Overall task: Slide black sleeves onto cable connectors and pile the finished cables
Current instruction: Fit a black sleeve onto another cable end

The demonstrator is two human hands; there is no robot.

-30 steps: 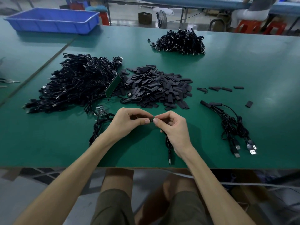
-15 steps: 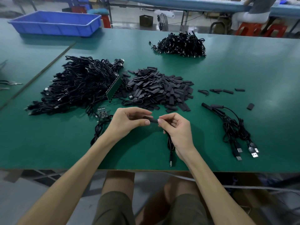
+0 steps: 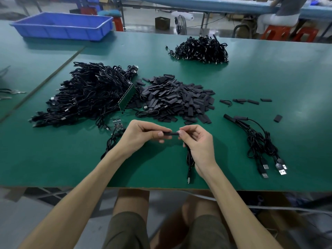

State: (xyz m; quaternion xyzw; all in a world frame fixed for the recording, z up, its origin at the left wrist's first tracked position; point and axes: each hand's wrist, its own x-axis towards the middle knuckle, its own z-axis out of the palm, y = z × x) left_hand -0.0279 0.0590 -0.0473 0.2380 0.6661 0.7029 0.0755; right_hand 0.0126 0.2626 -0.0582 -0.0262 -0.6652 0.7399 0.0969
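Over the green table (image 3: 269, 78), blue bin (image 3: 62, 27) far left, fingers (image 3: 158, 134) of left hand (image 3: 142, 135) and right hand (image 3: 199, 142) pinch a black sleeve (image 3: 173, 134).

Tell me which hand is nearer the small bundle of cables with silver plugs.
Right. The right hand sits just left of the bundle; the left hand lies farther left, beyond it.

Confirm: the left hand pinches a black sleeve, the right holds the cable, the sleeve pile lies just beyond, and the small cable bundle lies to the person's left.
Wrong: the head view shows the small cable bundle on the person's right, not left. Otherwise right: left hand on the black sleeve, right hand on the cable, sleeve pile just beyond.
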